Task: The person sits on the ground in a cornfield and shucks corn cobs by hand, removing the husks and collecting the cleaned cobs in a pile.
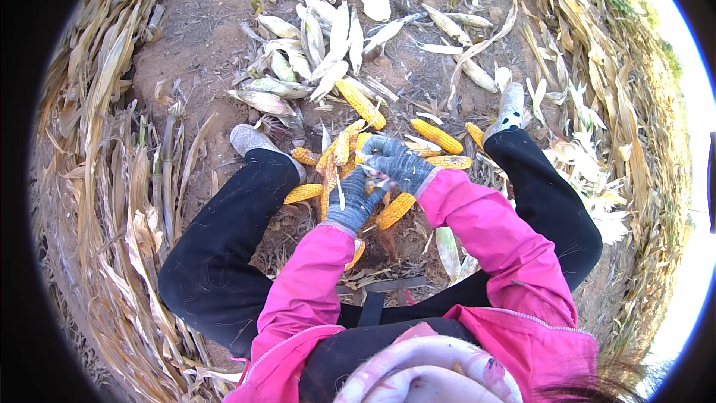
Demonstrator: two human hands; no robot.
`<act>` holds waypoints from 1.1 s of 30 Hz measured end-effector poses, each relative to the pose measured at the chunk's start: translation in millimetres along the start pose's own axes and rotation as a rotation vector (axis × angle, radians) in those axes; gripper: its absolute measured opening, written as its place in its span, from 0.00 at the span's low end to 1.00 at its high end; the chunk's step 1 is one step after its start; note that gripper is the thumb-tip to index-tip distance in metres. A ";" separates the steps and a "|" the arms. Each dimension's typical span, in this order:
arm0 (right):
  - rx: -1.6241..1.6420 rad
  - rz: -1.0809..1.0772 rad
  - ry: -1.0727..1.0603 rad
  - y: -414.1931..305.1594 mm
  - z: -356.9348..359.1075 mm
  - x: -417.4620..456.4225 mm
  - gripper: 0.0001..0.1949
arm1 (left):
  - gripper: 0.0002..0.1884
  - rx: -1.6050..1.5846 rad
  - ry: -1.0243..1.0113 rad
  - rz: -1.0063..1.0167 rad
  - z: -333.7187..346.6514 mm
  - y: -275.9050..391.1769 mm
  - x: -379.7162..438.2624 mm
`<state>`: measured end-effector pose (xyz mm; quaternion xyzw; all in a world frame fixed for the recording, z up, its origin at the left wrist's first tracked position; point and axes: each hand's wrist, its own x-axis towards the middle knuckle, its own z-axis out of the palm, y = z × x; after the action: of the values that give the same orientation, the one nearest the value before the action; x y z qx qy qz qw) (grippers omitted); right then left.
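My left hand [353, 200] and my right hand [399, 162], both in grey knit gloves, meet over a pile of corn between my legs. Their fingers are bent toward each other. Small pale scraps show between them, but what they grip is hidden. Under and around them lie bare yellow corn cobs [396, 210], some touching each other. One cob [361, 103] lies beyond my hands, and another [437, 136] sits to the right of my right hand. A thin strip of pale husk [340, 193] lies across the left glove.
Several ears still in pale husks [313, 39] are heaped on the bare soil ahead. Dry corn stalks [100, 84] bank up at left and more stalks [615, 84] at right. Loose white husks [604, 201] lie beside my right leg [545, 196]. My left foot [254, 139] borders the cobs.
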<state>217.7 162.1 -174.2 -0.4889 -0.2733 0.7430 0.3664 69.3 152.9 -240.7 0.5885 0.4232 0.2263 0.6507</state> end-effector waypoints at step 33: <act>-1.317 0.001 0.576 16.9 -123.6 134.9 0.15 | 0.23 0.525 0.105 -0.051 -34.2 2.1 0.1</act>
<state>293.4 267.7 -304.1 -0.7851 -0.5571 0.2655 0.0528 41.9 173.1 -236.9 0.7136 0.5152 0.1228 0.4585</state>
